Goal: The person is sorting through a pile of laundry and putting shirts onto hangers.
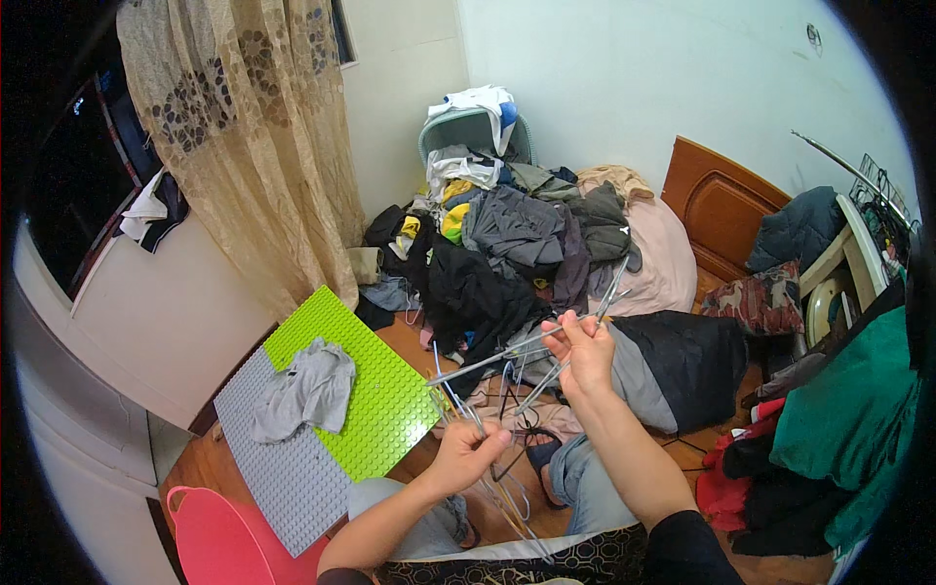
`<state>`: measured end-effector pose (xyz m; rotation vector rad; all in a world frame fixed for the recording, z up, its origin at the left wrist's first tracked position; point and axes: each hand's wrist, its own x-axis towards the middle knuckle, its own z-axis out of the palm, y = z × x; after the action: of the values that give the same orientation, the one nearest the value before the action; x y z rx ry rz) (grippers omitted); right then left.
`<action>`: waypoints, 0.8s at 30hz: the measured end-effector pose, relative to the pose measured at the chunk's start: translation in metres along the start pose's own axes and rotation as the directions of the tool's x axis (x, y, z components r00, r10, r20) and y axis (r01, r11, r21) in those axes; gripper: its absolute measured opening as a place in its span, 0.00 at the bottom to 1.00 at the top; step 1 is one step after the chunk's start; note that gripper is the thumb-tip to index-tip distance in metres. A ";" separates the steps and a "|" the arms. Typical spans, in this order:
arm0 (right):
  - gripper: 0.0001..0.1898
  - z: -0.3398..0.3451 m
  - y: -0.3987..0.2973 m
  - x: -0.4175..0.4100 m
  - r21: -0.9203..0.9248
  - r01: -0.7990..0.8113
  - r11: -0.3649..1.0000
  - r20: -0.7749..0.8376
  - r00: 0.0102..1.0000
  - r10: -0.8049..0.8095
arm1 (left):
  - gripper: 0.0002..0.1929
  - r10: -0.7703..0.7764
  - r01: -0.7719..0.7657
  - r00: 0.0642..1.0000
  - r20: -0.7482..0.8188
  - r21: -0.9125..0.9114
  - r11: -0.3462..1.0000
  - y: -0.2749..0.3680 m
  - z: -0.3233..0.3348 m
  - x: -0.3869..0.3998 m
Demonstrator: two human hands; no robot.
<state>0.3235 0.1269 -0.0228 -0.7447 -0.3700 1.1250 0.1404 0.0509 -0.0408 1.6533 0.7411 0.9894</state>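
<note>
My left hand (pixel 468 455) grips a bunch of thin clothes hangers (pixel 504 504) of several colours, their ends hanging down between my knees. Raised higher and to the right, my right hand (pixel 583 355) is closed on grey clothes hangers (pixel 482 365), whose long arms slant down to the left above the bunch. Where the two sets overlap, I cannot tell if they touch. Beyond my hands rises a large heap of mixed clothes (pixel 512 227). A light grey garment (pixel 311 395) lies crumpled on a green and grey studded play table (pixel 387 387) to my left.
A tipped light-blue laundry basket (pixel 433 139) stands behind the heap. A pink tub (pixel 227 541) is at the lower left. A grey and black fabric bundle (pixel 680 365) lies right of my hands. Green cloth (pixel 848 402) hangs at the right, and a patterned curtain (pixel 270 146) at the left.
</note>
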 end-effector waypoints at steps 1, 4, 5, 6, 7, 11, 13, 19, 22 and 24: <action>0.15 0.000 0.002 0.001 0.018 -0.012 1.000 -0.006 1.000 0.012 | 0.16 -0.010 0.010 1.000 -0.007 0.005 1.000 0.001 0.000 0.000; 0.15 -0.001 0.006 0.009 0.016 0.014 1.000 -0.045 0.999 -0.013 | 0.16 0.014 -0.014 1.000 -0.007 0.020 1.000 0.003 -0.001 -0.001; 0.15 -0.002 0.006 0.014 -0.011 0.055 0.998 -0.076 0.996 -0.056 | 0.16 0.037 -0.036 0.999 -0.039 0.026 0.999 0.004 -0.003 -0.002; 0.14 -0.005 0.005 0.020 -0.033 0.106 0.994 -0.080 0.991 -0.109 | 0.16 0.073 -0.071 0.995 -0.066 0.023 0.997 0.005 -0.005 -0.003; 0.14 -0.009 0.003 0.027 -0.033 0.103 0.994 -0.094 0.990 -0.106 | 0.16 0.057 -0.055 0.996 -0.064 0.032 0.998 0.006 -0.007 -0.004; 0.12 -0.037 -0.009 0.057 0.047 0.157 0.987 -0.147 0.978 -0.148 | 0.16 0.000 -0.014 0.994 -0.107 -0.130 0.991 0.010 -0.016 -0.008; 0.12 -0.052 -0.016 0.068 0.137 0.112 0.984 -0.189 0.978 -0.085 | 0.16 0.112 -0.130 0.988 -0.104 -0.185 0.974 0.011 -0.019 -0.008; 0.07 -0.060 0.002 0.066 0.130 -0.003 0.992 -0.154 0.988 0.023 | 0.15 0.123 -0.133 0.990 -0.069 -0.172 0.976 0.010 -0.018 -0.004; 0.09 -0.057 0.009 0.063 0.097 -0.030 0.995 -0.227 0.973 0.051 | 0.14 0.120 -0.131 0.989 -0.087 -0.141 0.981 0.009 -0.016 -0.003; 0.09 -0.058 0.009 0.065 0.146 -0.035 0.989 -0.282 0.956 0.076 | 0.14 0.108 -0.122 0.988 -0.108 -0.134 0.983 0.008 -0.015 -0.005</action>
<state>0.3793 0.1682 -0.0765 -0.7847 -0.0242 1.0650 0.1248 0.0514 -0.0319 1.5469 0.6323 1.1872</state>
